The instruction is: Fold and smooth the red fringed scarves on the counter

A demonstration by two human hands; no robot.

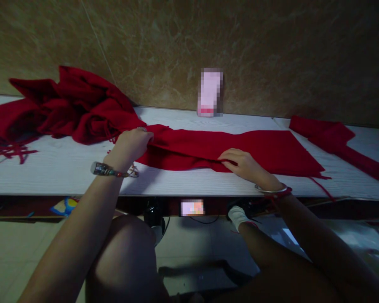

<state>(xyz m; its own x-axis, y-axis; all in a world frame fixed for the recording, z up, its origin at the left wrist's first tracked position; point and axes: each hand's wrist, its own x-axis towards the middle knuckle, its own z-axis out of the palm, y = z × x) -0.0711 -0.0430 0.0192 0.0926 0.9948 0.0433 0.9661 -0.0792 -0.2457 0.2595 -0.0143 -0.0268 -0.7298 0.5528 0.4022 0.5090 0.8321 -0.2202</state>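
Observation:
A long red scarf (265,149) lies folded lengthwise across the white tabletop (177,185), its fringed end toward the right. At the scarf's left part, my left hand (131,143) is closed on the cloth, with a beaded bracelet on the wrist. Farther right along the same fold, my right hand (241,164) pinches the scarf's edge between thumb and fingers. A crumpled heap of red fringed cloth (91,101) sits just beyond and left of my left hand.
A strip of red cloth (337,136) lies at the far right. Against the marbled wall (164,50) leans a blurred pink rectangular object (210,92). Under the table are a colourful packet (66,206), another blurred item (192,208) and my feet.

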